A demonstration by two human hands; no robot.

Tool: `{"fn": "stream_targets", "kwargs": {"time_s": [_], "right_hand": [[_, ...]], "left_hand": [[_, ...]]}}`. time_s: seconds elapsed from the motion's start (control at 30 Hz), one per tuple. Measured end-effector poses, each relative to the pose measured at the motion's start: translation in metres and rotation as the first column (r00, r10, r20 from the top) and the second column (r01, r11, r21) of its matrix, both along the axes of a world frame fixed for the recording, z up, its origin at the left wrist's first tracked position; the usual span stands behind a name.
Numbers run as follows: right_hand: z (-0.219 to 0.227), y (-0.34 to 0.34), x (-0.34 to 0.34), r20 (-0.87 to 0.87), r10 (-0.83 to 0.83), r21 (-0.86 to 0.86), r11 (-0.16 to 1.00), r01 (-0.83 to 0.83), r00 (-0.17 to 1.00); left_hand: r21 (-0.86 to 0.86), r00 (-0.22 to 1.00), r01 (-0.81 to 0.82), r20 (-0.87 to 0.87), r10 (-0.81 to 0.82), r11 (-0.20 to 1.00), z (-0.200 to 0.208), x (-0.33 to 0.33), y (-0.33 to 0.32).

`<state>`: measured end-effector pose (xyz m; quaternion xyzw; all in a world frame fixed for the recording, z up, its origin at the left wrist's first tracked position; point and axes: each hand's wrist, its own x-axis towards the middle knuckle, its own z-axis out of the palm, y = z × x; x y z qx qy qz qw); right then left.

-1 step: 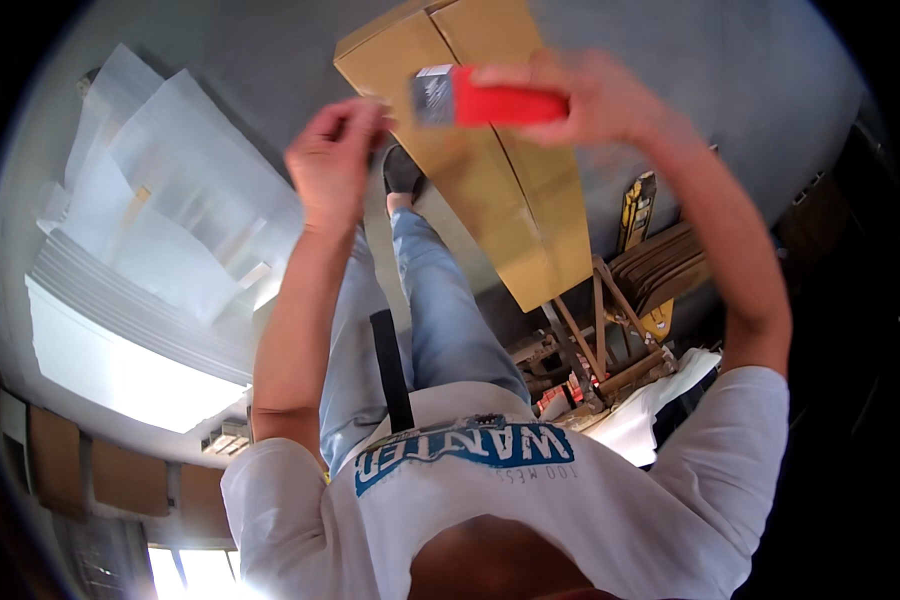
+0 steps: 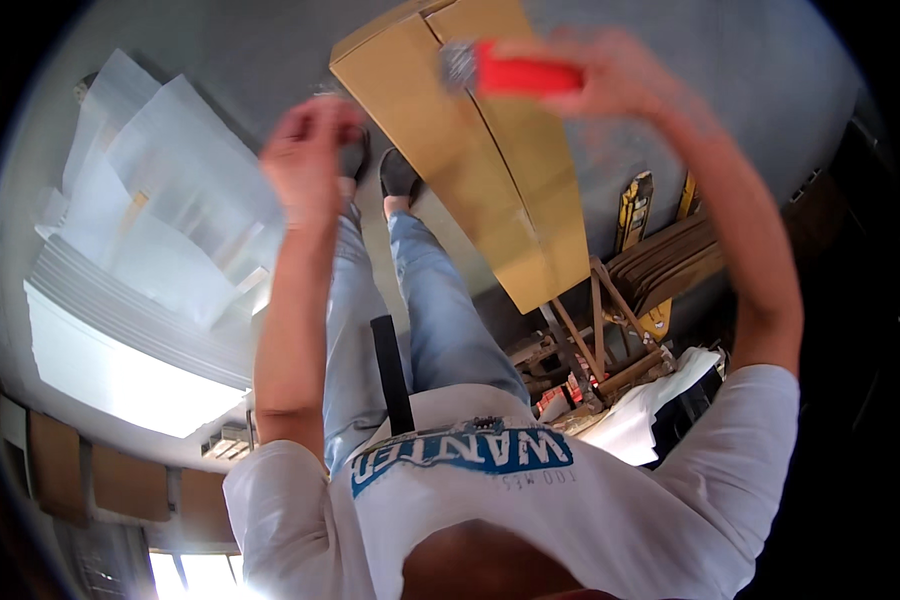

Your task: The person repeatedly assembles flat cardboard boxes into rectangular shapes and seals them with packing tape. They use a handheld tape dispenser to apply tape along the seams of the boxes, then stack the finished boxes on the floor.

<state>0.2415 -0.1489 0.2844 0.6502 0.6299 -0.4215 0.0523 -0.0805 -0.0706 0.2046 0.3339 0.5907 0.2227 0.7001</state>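
Observation:
My right hand (image 2: 618,78) is closed round a red hand tool (image 2: 526,76), held over the far part of a long cardboard box (image 2: 490,180). The tool's left end is shiny, grey and crinkled, and motion smears it. To the left of the box my left hand (image 2: 308,150) is raised, its fingers curled together in a pinch. A small pale glint shows at its fingertips, too blurred to name. Neither hand touches the box in this view. The box lies lengthwise, with a dark seam running along its top.
Pale translucent sheets (image 2: 170,190) lie over a stack at the left, with a bright white panel (image 2: 120,350) below. Right of the box are a wooden frame (image 2: 597,320), brown curved boards (image 2: 665,265) and a yellow-and-black object (image 2: 634,210). My shoes (image 2: 399,175) stand beside the box.
My right hand and the red hand tool have shifted right and slightly farther away. My left hand has moved left, widening the space between the hands. The box has stayed nearly still.

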Motion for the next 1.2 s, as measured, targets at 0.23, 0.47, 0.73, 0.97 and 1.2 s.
{"fn": "stream_targets", "kwargs": {"time_s": [0.23,0.47,0.73,0.97,1.2], "right_hand": [[-0.004,0.058,0.093,0.686,0.313,-0.142,0.943,-0.301,0.657],[-0.122,0.043,0.047,0.7,0.292,-0.233,0.956,-0.177,0.652],[-0.146,0.026,0.044,0.693,-0.091,-0.258,0.895,0.364,0.715],[-0.225,0.051,0.034,0.611,-0.554,0.137,0.777,0.614,0.565],[-0.234,0.074,0.025,0.56,-0.441,-0.049,0.827,0.56,0.701]], "left_hand": [[0.056,0.934,-0.325,-0.137,0.329,0.944,-0.081,-0.005,0.009],[-0.191,0.941,-0.252,-0.277,0.195,0.949,-0.155,0.026,-0.004],[-0.062,0.73,0.104,-0.673,-0.119,0.993,-0.173,0.016,0.005],[0.443,0.49,0.863,-0.617,-0.616,0.244,-0.124,0.121,0.029],[0.361,0.328,0.92,-0.489,-0.808,0.155,-0.137,0.106,0.058]]}}
